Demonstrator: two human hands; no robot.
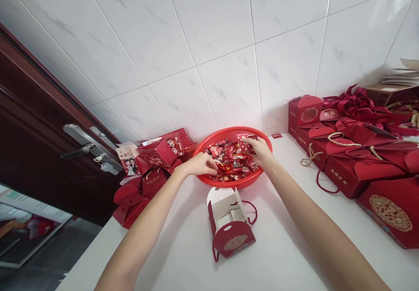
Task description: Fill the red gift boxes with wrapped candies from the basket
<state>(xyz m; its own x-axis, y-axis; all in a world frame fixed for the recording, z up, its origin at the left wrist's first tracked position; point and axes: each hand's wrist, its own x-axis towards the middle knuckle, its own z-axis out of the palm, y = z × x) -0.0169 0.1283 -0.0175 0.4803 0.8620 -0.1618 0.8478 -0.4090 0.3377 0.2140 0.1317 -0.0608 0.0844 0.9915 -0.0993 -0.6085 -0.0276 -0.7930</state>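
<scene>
A red plastic basket (pixel 234 130) full of wrapped candies (pixel 231 152) stands against the tiled wall. My left hand (pixel 203 164) reaches into its left side with fingers curled down among the candies; what they hold, if anything, is hidden. On the right side of the basket, my right hand (pixel 261 150) pinches a red and pink candy packet between thumb and fingers. Just in front of the basket sits a dark red gift box (pixel 231 238), its top flaps spread apart and a white inside showing. Red cord handles hang at both of its sides.
Several red gift boxes (pixel 348 175) with cord handles line the right side of the white table (pixel 183 247), with dark red ribbons (pixel 356 103) behind them. More red boxes (pixel 153 182) pile up at the left. A dark red door (pixel 42 121) with a metal handle is beyond them.
</scene>
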